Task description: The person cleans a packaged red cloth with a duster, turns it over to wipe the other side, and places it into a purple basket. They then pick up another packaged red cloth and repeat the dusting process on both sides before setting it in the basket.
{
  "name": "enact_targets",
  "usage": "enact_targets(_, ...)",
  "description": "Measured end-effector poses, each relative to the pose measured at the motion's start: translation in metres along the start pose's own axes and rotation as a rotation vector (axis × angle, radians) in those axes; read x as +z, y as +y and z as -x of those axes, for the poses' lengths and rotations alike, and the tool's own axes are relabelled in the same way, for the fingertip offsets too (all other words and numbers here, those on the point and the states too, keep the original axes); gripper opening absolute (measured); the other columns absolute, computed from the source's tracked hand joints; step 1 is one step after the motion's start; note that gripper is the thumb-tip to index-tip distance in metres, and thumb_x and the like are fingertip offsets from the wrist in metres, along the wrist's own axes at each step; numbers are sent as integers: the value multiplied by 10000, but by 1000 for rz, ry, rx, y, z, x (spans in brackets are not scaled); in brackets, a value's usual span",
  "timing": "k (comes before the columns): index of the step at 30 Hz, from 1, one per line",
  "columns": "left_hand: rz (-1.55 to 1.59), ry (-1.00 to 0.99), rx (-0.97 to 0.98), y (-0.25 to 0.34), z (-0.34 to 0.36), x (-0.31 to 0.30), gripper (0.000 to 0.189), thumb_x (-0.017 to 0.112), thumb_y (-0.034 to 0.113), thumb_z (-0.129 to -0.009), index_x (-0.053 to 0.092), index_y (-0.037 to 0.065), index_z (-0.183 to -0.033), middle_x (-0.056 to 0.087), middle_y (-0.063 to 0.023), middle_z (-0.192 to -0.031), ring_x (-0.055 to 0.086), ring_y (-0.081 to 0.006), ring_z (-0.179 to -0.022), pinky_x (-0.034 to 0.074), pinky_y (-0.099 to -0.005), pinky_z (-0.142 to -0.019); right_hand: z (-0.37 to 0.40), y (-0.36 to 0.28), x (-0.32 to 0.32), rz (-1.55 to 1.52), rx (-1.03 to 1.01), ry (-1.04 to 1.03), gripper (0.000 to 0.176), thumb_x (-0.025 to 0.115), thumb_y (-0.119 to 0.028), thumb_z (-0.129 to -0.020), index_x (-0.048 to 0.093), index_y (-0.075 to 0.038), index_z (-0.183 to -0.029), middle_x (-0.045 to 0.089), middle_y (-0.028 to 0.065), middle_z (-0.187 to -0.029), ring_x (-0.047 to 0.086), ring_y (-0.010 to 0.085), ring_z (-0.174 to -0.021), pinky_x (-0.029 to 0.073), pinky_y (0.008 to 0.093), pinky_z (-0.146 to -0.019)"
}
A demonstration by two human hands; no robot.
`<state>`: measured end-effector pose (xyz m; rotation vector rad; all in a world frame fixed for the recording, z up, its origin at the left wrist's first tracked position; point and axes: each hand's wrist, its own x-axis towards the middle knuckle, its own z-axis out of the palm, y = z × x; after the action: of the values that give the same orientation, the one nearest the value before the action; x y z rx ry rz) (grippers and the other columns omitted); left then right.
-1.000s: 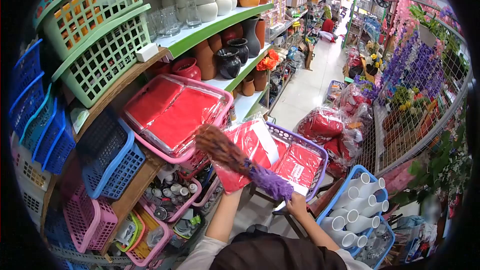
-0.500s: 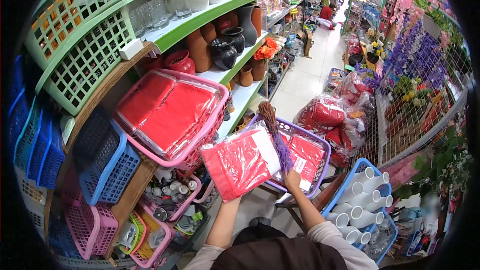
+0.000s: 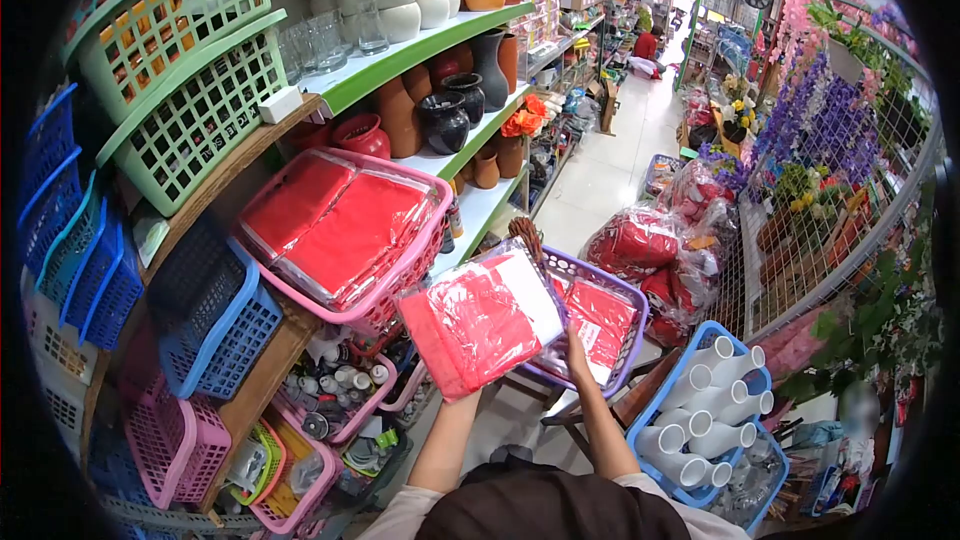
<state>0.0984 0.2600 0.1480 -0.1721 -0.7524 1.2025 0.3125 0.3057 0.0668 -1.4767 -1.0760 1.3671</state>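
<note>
Two plastic-wrapped red packets, one with a white strip along its right side, make up the wrapped red package (image 3: 475, 320) in front of me. My left hand (image 3: 462, 402) supports it from below at the lower edge; the fingers are hidden beneath. At its right edge is my right hand (image 3: 577, 355), seen edge-on, its fingers partly hidden. Behind the package, a brown twig bundle (image 3: 526, 236) shows only at its top. A purple basket (image 3: 640, 325) with more red packets stands just beyond. To the left, a pink basket (image 3: 440, 210) holds flat red packets.
A blue basket (image 3: 640, 420) of white vases is at the lower right. Bagged red goods (image 3: 640, 240) lie on the floor by a wire rack (image 3: 800, 270). Green-edged shelves (image 3: 420, 60) hold pots and bowls. Farther down the aisle is a person in red (image 3: 646, 45).
My right hand has moved up against the package's right edge. The twig bundle's purple part is now hidden behind the package. The view has shifted slightly.
</note>
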Motion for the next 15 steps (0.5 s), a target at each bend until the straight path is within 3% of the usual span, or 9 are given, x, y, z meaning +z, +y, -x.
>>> enact_targets(1, -44, 7, -7, -5, -3, 0, 643, 297, 532, -865, 295, 67, -1308, 323, -151, -1324, 327, -306, -1208, 284, -464, -1002, 9, -14, 8, -550, 12, -210, 706, 398, -551, -841, 377, 23, -1251, 453, 206, -1241, 461, 317, -1119, 354, 426, -936)
enact_targets(3, -131, 21, -23, -11, 0, 1, 646, 292, 534, -867, 288, 67, -1312, 317, -149, -1332, 325, -307, -1211, 285, -465, -1002, 46, -72, 32, -1094, -68, -458, 716, 389, -547, -846, 290, -18, -1318, 330, 161, -1353, 320, 277, -1245, 241, 450, -1025)
enact_targets(4, -175, 29, -32, -15, -3, 2, 647, 289, 535, -867, 285, 67, -1314, 313, -149, -1336, 324, -307, -1213, 286, -465, -1003, 61, -90, 42, -1090, -74, -456, 716, 389, -547, -846, 290, -18, -1318, 330, 161, -1353, 320, 277, -1245, 241, 450, -1025)
enact_targets(6, -265, 41, -49, -25, -7, 2, 650, 284, 537, -869, 278, 68, -1319, 307, -148, -1343, 322, -308, -1217, 287, -466, -1003, 80, -112, 56, -1375, 11, -441, 634, 397, -476, -865, 324, -19, -1299, 370, 145, -1330, 330, 291, -1236, 217, 443, -1043)
enact_targets(10, -460, 68, -79, -35, -10, 9, 656, 274, 541, -872, 265, 69, -1327, 295, -145, -1359, 319, -310, -1224, 289, -468, -1005, 87, -111, 54, -1551, 160, -452, 530, 350, -365, -905, 318, -14, -1301, 354, 151, -1340, 318, 292, -1244, 214, 450, -1044)
enact_targets(13, -604, 88, -95, -41, -16, 13, 660, 266, 544, -874, 255, 70, -1334, 285, -143, -1371, 316, -311, -1229, 290, -469, -1006, 82, -110, 37, -1595, 158, -369, 557, 352, -381, -901, 295, -1, -1305, 339, 171, -1346, 299, 311, -1255, 172, 482, -1056)
enact_targets(15, -1148, 514, -59, -44, -22, 16, 659, 331, 579, -844, 334, 92, -1287, 394, -120, -1305, 420, -305, -1163, 364, -482, -958, 93, -137, 23, -1573, 175, -199, 556, 354, -380, -904, 298, 7, -1299, 340, 181, -1343, 309, 331, -1244, 171, 504, -1048)
